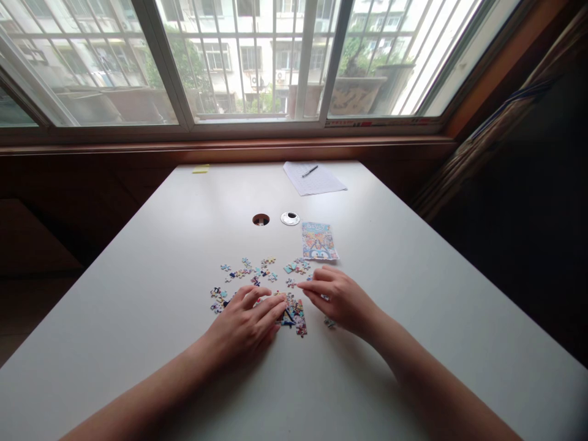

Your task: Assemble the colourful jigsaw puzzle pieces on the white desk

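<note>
My left hand (250,315) lies with its fingers stretched out over a joined section of jigsaw puzzle (296,312), and its fingertips rest on the section's upper left part. The palm and fingers hide some of the joined pieces. To the right, my right hand (340,299) reaches inward, index finger extended and the other fingers bent. Its index fingertip is right beside a loose puzzle piece (291,282); whether they touch I cannot tell. More loose pieces (248,272) are scattered beyond my left hand, and a few (329,322) show under my right hand.
A colourful picture sheet (318,240) lies beyond my right hand. Farther back are a round metal cover (290,218), a cable hole (261,219), paper (316,182) with a pen (310,171), and a yellow note (201,168). The white table (138,324) meets a barred window.
</note>
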Tool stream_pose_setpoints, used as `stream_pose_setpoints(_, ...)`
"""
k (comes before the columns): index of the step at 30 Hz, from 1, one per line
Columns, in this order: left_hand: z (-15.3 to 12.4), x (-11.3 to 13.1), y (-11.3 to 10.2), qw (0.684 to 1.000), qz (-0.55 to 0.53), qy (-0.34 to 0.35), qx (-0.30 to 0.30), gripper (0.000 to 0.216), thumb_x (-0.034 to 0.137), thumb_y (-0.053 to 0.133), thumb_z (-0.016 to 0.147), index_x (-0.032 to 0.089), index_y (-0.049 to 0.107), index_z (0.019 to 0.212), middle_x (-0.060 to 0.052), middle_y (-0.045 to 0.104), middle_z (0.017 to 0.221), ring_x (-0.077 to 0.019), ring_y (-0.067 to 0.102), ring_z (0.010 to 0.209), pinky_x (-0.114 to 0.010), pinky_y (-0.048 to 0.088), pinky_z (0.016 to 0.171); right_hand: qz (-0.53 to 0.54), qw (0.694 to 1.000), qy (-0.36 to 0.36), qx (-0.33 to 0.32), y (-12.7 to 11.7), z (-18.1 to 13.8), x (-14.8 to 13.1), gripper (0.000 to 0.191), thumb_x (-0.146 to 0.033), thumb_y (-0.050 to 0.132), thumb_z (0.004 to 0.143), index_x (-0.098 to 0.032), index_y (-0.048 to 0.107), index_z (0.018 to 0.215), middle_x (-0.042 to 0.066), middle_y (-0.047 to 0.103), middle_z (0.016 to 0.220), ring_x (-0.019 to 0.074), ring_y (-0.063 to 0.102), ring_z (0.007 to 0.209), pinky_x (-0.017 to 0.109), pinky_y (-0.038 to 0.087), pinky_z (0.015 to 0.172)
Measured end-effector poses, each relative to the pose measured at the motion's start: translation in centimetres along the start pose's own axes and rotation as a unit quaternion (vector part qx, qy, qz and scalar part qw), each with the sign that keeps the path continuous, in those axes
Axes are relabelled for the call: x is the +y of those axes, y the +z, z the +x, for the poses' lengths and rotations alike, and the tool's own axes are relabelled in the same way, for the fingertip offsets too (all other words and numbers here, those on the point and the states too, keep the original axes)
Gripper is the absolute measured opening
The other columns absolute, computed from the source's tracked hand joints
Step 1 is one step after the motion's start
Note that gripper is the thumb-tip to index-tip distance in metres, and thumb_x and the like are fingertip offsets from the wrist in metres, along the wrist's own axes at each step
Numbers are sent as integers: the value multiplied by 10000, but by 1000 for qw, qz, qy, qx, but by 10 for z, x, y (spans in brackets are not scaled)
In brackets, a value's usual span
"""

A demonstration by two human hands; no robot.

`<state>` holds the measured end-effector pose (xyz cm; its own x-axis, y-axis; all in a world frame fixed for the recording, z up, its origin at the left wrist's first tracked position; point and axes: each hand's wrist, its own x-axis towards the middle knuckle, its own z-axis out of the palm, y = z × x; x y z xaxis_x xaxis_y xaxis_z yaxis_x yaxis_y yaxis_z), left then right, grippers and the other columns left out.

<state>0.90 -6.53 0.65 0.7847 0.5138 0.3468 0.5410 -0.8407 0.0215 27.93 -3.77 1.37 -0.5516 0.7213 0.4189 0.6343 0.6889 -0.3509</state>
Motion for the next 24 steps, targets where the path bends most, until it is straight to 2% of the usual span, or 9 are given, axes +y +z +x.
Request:
stream_pose_setpoints(5, -1, -2, -2, 1000, -5, 4, -5, 441, 238, 547, 986, 209, 508, 1424, -54, 615, 1400, -278, 516, 1210, -472, 413, 1063, 6, 1000, 16, 26, -6, -2, 9, 195, -192, 590, 972, -213, 773, 1035, 47, 642, 794, 183, 576, 770, 326, 487, 730)
stream_pose_setpoints(11, -4, -1, -10, 999, -39, -1, 7, 307, 164, 561, 954, 226, 619, 1249, -39, 673, 1292, -268, 540, 1179, -466, 439, 1032, 2, 1000, 10, 9, -3, -4, 9, 170, -178, 616, 951, -211, 778, 992, 37, 626, 760, 172, 568, 729, 308, 467, 690)
stream_pose_setpoints(24, -5, -5, -7, 998, -37, 29, 28, 359, 167, 608, 926, 201, 620, 1283, -44, 698, 1249, -252, 564, 1152, -427, 484, 986, -2, 1000, -14, -14, 6, -3, 5, 148, -175, 634, 939, -209, 777, 925, 26, 610, 733, 156, 525, 698, 288, 388, 645)
